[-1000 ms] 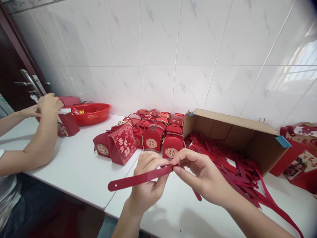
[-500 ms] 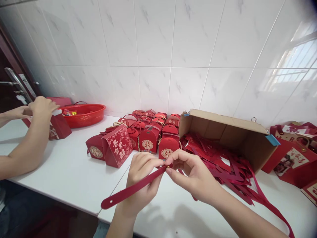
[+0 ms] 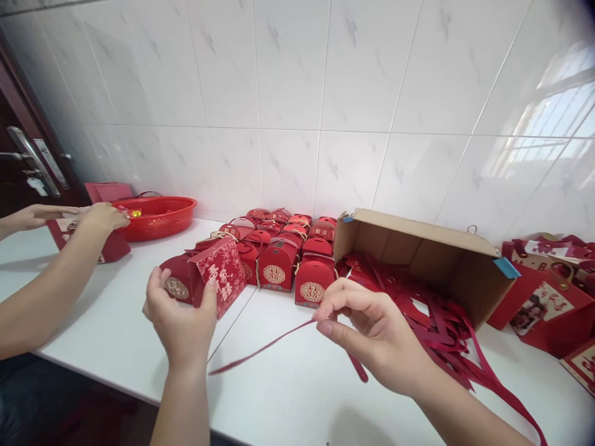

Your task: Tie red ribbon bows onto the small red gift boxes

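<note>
My right hand [image 3: 372, 334] pinches a dark red strap [image 3: 264, 348] near its middle. One end of the strap hangs out to the left, and the other end droops below my palm. My left hand [image 3: 183, 316] is open, thumb and fingers apart, in front of a red gift box [image 3: 225, 275] with white lettering and a smaller red box [image 3: 176, 279] with a gold round emblem. Whether its fingertips touch either box I cannot tell. Behind my hands, several red gift boxes [image 3: 274, 269] with gold emblems stand in rows, some tied with cord.
An open cardboard box [image 3: 418, 232] lies on its side, spilling red straps [image 3: 437, 347]. Red gift bags [image 3: 542, 310] stand at the far right. At left, another person's hands [image 3: 100, 220] work at a red box [image 3: 116, 248] beside a red plastic basket [image 3: 162, 220]. A tiled wall backs the table.
My left hand has let go of the strap and moved left to the lettered box. My right hand still holds the strap. The other person's hands have shifted toward the basket.
</note>
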The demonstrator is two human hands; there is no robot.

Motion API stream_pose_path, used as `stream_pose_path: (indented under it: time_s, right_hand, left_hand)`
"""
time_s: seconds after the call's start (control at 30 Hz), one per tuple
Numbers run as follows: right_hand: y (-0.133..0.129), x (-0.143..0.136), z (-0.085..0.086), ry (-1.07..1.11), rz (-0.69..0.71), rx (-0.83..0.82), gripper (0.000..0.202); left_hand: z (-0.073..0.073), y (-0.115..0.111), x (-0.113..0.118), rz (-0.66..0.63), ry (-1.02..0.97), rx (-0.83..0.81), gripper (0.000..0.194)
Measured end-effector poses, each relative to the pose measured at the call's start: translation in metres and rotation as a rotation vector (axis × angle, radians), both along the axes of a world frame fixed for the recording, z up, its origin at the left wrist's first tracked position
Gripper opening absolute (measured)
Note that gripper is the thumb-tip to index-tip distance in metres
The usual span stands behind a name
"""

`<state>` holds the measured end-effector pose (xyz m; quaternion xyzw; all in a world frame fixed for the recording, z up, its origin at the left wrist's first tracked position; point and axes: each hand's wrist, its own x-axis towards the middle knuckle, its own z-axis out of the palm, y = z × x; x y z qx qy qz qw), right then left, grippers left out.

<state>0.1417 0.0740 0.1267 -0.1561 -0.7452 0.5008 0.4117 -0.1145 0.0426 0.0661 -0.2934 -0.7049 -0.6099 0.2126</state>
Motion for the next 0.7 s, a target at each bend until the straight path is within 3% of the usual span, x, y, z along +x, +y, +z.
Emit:
stream_pose_path:
  time_s: [0.17,0.33,0.43,0.57,0.7]
  right_hand:
    - [-0.007,0.002,0.002,0.034,0.078,-0.043,0.005]
    - [-0.013,0.005,0.006,0.038,0.108,-0.049,0.006]
    - [-0.015,0.007,0.009,0.033,0.097,-0.025,0.006]
    - [-0.014,0.009,0.011,0.024,0.099,0.001,0.008]
    - [-0.014,0.008,0.010,0.035,0.112,0.021,0.010]
  left_hand:
    - [-0.019,0.012,-0.028,-0.085,-0.177,-0.134,0.093]
    - [-0.022,0.016,-0.030,-0.056,-0.195,-0.319,0.057]
    - [-0.020,0.016,-0.026,-0.011,-0.143,-0.360,0.046]
    - [-0.018,0.016,-0.020,-0.028,-0.180,-0.204,0.040]
    - [-0.014,0.014,-0.008,-0.163,-0.207,0.070,0.047]
